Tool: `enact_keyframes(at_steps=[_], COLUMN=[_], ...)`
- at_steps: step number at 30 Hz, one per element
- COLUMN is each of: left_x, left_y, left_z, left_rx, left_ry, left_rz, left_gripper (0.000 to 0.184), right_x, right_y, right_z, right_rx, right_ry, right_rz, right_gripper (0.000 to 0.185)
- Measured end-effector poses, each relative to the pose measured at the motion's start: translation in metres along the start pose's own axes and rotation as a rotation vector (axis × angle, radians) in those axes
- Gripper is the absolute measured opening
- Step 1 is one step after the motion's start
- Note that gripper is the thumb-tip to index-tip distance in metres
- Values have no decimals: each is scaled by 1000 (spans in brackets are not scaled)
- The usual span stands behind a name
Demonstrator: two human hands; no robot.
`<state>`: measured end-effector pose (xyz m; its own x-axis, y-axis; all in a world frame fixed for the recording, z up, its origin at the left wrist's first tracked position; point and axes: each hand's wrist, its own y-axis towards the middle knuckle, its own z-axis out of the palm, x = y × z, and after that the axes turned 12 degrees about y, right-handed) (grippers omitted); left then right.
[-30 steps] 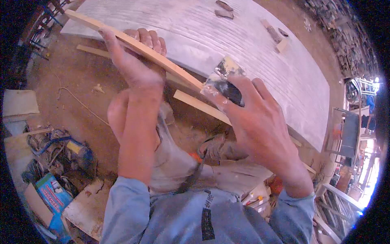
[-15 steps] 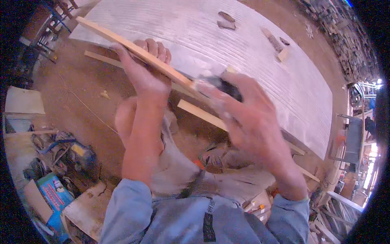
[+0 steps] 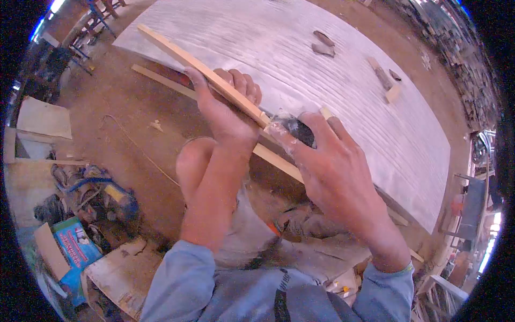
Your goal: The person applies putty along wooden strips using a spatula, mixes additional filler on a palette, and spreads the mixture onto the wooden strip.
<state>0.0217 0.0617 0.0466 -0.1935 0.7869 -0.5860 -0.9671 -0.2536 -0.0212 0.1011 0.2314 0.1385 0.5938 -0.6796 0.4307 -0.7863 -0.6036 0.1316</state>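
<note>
A narrow wooden strip [image 3: 185, 58] slants down to the right, with my left hand [image 3: 230, 107] wrapped round it near its lower half. My right hand [image 3: 335, 163] is closed on a dark scraper-like tool [image 3: 298, 130], partly hidden by the fingers and smeared with something pale. The tool sits against the strip's lower right end. Under and behind both hands lies a large grey-white ridged panel [image 3: 300, 59]. Another wooden strip [image 3: 278, 163] runs below the panel's near edge, beneath my hands.
Small dark pieces [image 3: 323, 44] and a wooden block [image 3: 392, 94] lie on the panel. At the lower left are a blue box [image 3: 78, 247], a tangled machine [image 3: 115, 193] and boards. A thin cord [image 3: 139, 147] crosses the ground. Stacked material [image 3: 456, 70] stands at the upper right.
The view has shifted, so the panel, strip and hands appear farther right and lower. The tool has turned against the strip's end, its pale-smeared blade showing less. Both hands keep their hold.
</note>
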Motion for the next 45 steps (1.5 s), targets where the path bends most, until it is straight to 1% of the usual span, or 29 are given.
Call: enact_keyframes(at_steps=[2, 4, 5, 8, 10, 11, 13, 15, 16, 18, 19, 20, 22, 23, 25, 26, 28, 29, 31, 34, 38, 40, 43, 45], left_x=[2, -2, -1, -1, 0, 1, 1, 5, 4, 2, 1, 2, 3, 4, 4, 3, 3, 4, 6, 7, 9, 10, 10, 9], left_y=[-2, -5, -5, -5, -5, -6, -7, -3, -2, -5, -7, -7, -4, -3, -2, -2, -2, -2, -1, -1, -2, -4, -3, -3], left_z=[0, 7, 7, 1, -1, 0, 8, 7, 6, 10, 11, 9, 5, 4, 4, 5, 8, 6, 3, 4, 1, 3, -1, -3], left_rx=[14, -95, -96, -68, 19, 17, -114, -110, -102, -120, -128, -129, -71, -65, -65, -66, -118, -129, -64, -103, -75, -114, -133, -126], left_ry=[12, 32, 31, 54, 109, 105, 91, 80, 73, 102, 136, 137, 132, 130, 164, 163, 141, 136, 167, 130, 120, 129, 127, 122], left_rz=[10, -19, -23, -23, 42, 35, 8, 7, 8, 6, -8, -13, -16, -16, 25, 25, 18, 14, 21, -6, -16, -4, 46, 40], left_gripper=[66, 66, 66, 66, 65, 65, 65, 66, 66, 67, 68, 68, 70, 70, 71, 71, 71, 71, 71, 71, 71, 70, 68, 67], right_x=[-2, -3, -6, -6, -6, -8, -11, -15, -19, -23, -22, -21, -14, -14, -18, -20, -24, -23, -22, -26, -24, -26, -27, -31], right_y=[-8, -15, -19, -32, -44, -51, -65, -77, -78, -77, -70, -61, -34, -20, 8, 18, 32, 33, 30, 21, 9, 0, -19, -34], right_z=[-2, -4, -4, -8, -9, -9, -11, -17, -21, -32, -34, -34, -30, -25, -14, -14, -13, -15, -24, -26, -31, -31, -34, -33], right_rx=[13, 23, 26, 60, 95, 103, 118, 131, 135, 40, -48, -46, -117, -121, -141, -140, -14, -2, 116, 127, 169, 201, 214, 206], right_ry=[-28, -57, -46, -36, -37, -49, -62, -24, -28, 168, 132, 133, 144, 140, 170, 170, 240, 240, 102, 158, 147, 93, 79, 92], right_rz=[3, 0, 7, 40, 72, 88, 103, 184, 175, 303, 234, 239, 102, 103, -56, -56, -61, -58, -54, -66, -39, 16, 22, 60], right_gripper=[48, 48, 48, 49, 50, 51, 52, 48, 48, 41, 33, 33, 34, 34, 34, 34, 34, 34, 33, 33, 35, 36, 37, 38])
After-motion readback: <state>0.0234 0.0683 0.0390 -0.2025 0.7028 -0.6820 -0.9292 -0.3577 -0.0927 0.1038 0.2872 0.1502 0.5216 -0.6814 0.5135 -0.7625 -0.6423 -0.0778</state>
